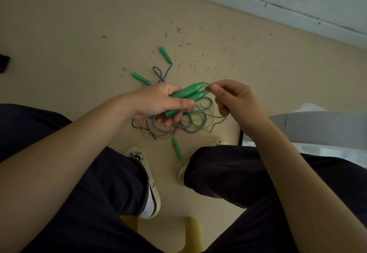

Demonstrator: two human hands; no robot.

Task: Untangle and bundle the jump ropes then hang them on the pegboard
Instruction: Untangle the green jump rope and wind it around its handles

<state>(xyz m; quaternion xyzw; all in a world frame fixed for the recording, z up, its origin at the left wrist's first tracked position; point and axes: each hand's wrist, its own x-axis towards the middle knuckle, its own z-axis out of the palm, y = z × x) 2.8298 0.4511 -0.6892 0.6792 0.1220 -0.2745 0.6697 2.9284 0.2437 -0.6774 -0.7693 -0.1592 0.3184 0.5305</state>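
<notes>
Overhead, left hand (158,101) gripping pair of green handles (188,94) above tangled jump ropes (186,121) lying on beige floor (79,34); right hand (236,99) pinching thin green cord (207,85) at handle tips; loose handle (177,149) lying between cream shoes (151,183)

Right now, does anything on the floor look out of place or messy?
Yes. The jump ropes lie on the floor in a knotted heap of green, striped and thin coloured cords, with three green handles strewn around it. Small dark debris is scattered over the floor near the wall.
</notes>
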